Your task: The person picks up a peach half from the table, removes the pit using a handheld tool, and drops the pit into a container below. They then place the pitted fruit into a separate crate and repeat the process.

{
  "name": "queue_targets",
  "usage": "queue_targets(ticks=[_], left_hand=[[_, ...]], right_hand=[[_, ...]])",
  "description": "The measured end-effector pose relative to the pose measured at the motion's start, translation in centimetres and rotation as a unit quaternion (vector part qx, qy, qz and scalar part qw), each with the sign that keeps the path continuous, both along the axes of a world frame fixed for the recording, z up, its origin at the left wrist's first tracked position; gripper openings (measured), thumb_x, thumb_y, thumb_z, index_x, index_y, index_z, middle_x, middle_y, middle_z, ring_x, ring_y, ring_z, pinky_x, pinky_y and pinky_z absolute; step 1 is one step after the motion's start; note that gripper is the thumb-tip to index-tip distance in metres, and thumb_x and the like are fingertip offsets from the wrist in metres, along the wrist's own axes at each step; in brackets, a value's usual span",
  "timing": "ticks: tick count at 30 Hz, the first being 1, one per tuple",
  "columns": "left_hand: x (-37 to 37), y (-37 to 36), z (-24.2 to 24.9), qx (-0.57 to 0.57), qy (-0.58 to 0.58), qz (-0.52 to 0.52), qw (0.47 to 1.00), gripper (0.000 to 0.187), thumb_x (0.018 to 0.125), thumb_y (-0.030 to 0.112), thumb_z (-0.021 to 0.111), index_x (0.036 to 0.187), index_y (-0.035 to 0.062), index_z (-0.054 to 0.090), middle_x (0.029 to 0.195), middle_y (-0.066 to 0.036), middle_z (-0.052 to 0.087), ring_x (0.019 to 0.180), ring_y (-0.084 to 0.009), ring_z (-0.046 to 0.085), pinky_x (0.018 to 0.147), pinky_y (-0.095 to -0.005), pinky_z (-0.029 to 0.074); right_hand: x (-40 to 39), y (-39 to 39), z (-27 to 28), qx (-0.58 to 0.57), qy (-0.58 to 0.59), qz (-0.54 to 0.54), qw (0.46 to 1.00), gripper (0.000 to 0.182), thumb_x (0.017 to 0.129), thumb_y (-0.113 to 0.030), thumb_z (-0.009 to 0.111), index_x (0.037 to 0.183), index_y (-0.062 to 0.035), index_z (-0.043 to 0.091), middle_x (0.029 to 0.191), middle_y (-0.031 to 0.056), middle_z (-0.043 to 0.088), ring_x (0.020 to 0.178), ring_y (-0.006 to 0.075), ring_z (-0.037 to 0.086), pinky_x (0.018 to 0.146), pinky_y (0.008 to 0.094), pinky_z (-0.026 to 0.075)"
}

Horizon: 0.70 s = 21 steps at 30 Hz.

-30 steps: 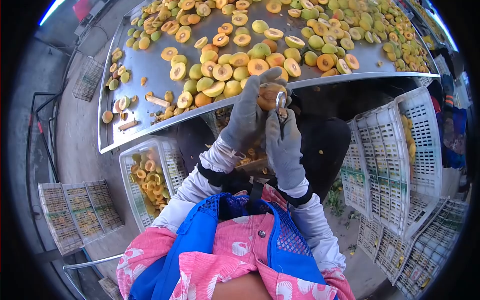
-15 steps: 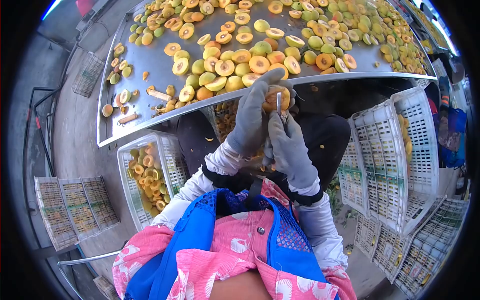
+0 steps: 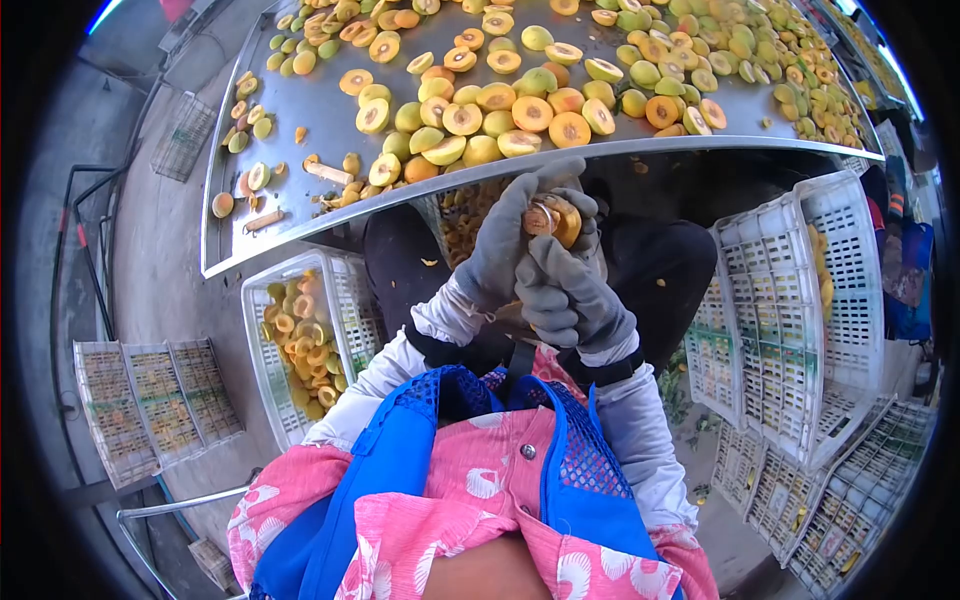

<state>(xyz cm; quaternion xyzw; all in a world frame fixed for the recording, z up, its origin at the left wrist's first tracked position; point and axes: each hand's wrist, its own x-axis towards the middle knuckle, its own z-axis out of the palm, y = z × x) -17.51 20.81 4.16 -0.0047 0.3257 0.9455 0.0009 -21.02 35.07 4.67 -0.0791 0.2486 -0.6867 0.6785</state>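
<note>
My left hand (image 3: 500,240), in a grey glove, is closed around a yellow peach half (image 3: 569,224) above my lap. Its reddish-brown centre faces up towards me. My right hand (image 3: 575,305), gloved in grey too, is wrapped round a small pitting tool, its handle hidden in the fist. A thin, curved metal edge of the pitting tool (image 3: 549,212) shows against the fruit's centre. Many halved peaches (image 3: 462,119), most with their stones in, lie on the metal table (image 3: 300,120) just beyond my hands.
A white crate (image 3: 345,310) of hollowed peach halves stands left of my legs. Large white crates (image 3: 770,310) stand at the right, more crates (image 3: 165,400) at the far left. Two short wooden-looking sticks (image 3: 328,173) lie near the table's left edge. The table rim runs close before my hands.
The pitting tool's straight metal part, upright before the peach half, is now mostly hidden, with a curved edge at the fruit's centre. My right hand has turned and closed in. The view shifted slightly.
</note>
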Motion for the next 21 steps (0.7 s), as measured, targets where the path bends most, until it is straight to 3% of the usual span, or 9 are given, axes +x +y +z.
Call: queue_targets(ticks=[3, 6, 8, 9, 12, 13, 14, 16, 21], left_hand=[[0.6, -0.6, -2.1, 0.008, -0.07, 0.08, 0.994, 0.057, 0.104, 0.045, 0.028, 0.138, 0.0024, 0.043, 0.112, -0.014, 0.061, 0.094, -0.0209, 0.061, 0.087, -0.0325, 0.051], [0.9, -1.7, -4.8, -0.055, -0.07, 0.208, 0.974, 0.056, 0.102, 0.043, 0.04, 0.141, 0.0024, 0.04, 0.116, -0.015, 0.059, 0.097, -0.021, 0.061, 0.086, -0.033, 0.054], [1.6, -2.2, -5.2, -0.209, -0.034, 0.24, 0.947, 0.051, 0.098, 0.022, 0.054, 0.142, 0.0013, 0.037, 0.122, -0.016, 0.058, 0.104, -0.02, 0.06, 0.089, -0.0316, 0.053], [1.8, -2.4, -5.4, -0.431, 0.034, 0.26, 0.863, 0.058, 0.092, 0.004, 0.059, 0.144, 0.0006, 0.034, 0.128, -0.018, 0.055, 0.108, -0.0197, 0.058, 0.09, -0.0309, 0.052], [2.1, -1.4, -4.4, -0.521, 0.04, 0.264, 0.811, 0.062, 0.091, 0.003, 0.058, 0.147, 0.001, 0.03, 0.131, -0.019, 0.053, 0.109, -0.0197, 0.058, 0.091, -0.0306, 0.051], [1.9, -1.2, -4.5, -0.34, -0.01, 0.236, 0.91, 0.057, 0.096, 0.011, 0.052, 0.148, 0.0018, 0.029, 0.133, -0.02, 0.052, 0.112, -0.0199, 0.056, 0.092, -0.0302, 0.05], [1.8, -0.9, -4.5, -0.341, -0.008, 0.237, 0.91, 0.057, 0.096, 0.011, 0.052, 0.148, 0.0018, 0.029, 0.133, -0.02, 0.052, 0.112, -0.0199, 0.056, 0.092, -0.0302, 0.05], [2.1, -0.4, -4.6, -0.082, -0.019, 0.231, 0.969, 0.055, 0.1, 0.021, 0.043, 0.149, 0.003, 0.026, 0.135, -0.022, 0.05, 0.115, -0.0209, 0.053, 0.096, -0.0314, 0.047], [2.3, 0.8, -3.3, -0.141, 0.0, 0.235, 0.962, 0.055, 0.102, 0.02, 0.035, 0.152, 0.0051, 0.02, 0.138, -0.022, 0.047, 0.116, -0.0218, 0.053, 0.098, -0.0318, 0.045]], right_hand=[[0.6, -0.4, -2.5, -0.034, -0.07, -0.004, 0.997, 0.04, 0.099, -0.053, 0.043, 0.094, -0.0141, 0.052, 0.065, -0.0061, 0.037, 0.044, 0.004, 0.03, 0.037, 0.0204, 0.028], [1.9, -0.4, -3.3, -0.028, -0.059, -0.052, 0.996, 0.038, 0.099, -0.051, 0.046, 0.094, -0.0143, 0.051, 0.067, -0.0052, 0.042, 0.048, 0.0055, 0.037, 0.041, 0.0215, 0.034], [3.1, -1.5, -3.4, 0.221, 0.039, -0.216, 0.95, 0.034, 0.1, -0.047, 0.046, 0.094, -0.0143, 0.05, 0.068, -0.0045, 0.042, 0.046, 0.0067, 0.032, 0.041, 0.0216, 0.028], [3.1, -1.6, -3.1, 0.218, 0.007, -0.21, 0.953, 0.033, 0.1, -0.046, 0.047, 0.094, -0.014, 0.05, 0.068, -0.0033, 0.046, 0.047, 0.0086, 0.037, 0.043, 0.0242, 0.035], [3.4, -3.2, -1.7, 0.254, 0.107, -0.227, 0.934, 0.032, 0.098, -0.047, 0.05, 0.098, -0.015, 0.049, 0.064, -0.0018, 0.048, 0.045, 0.0108, 0.045, 0.04, 0.0279, 0.041], [3.4, -3.7, -1.9, 0.27, 0.086, -0.243, 0.928, 0.03, 0.099, -0.045, 0.049, 0.099, -0.0149, 0.049, 0.061, -0.0003, 0.048, 0.043, 0.0116, 0.045, 0.038, 0.03, 0.042], [3.4, -3.8, -1.9, 0.269, 0.088, -0.243, 0.928, 0.03, 0.099, -0.045, 0.049, 0.099, -0.0149, 0.049, 0.061, -0.0003, 0.048, 0.043, 0.0116, 0.045, 0.038, 0.03, 0.042], [3.6, -3.8, -2.0, 0.246, 0.04, -0.258, 0.933, 0.03, 0.1, -0.044, 0.047, 0.103, -0.0148, 0.05, 0.061, 0.0004, 0.048, 0.043, 0.0107, 0.046, 0.039, 0.0298, 0.044], [4.1, -3.7, -2.1, 0.252, 0.108, -0.275, 0.922, 0.031, 0.1, -0.045, 0.044, 0.101, -0.0143, 0.05, 0.061, 0.0006, 0.048, 0.042, 0.0117, 0.047, 0.038, 0.029, 0.044]])
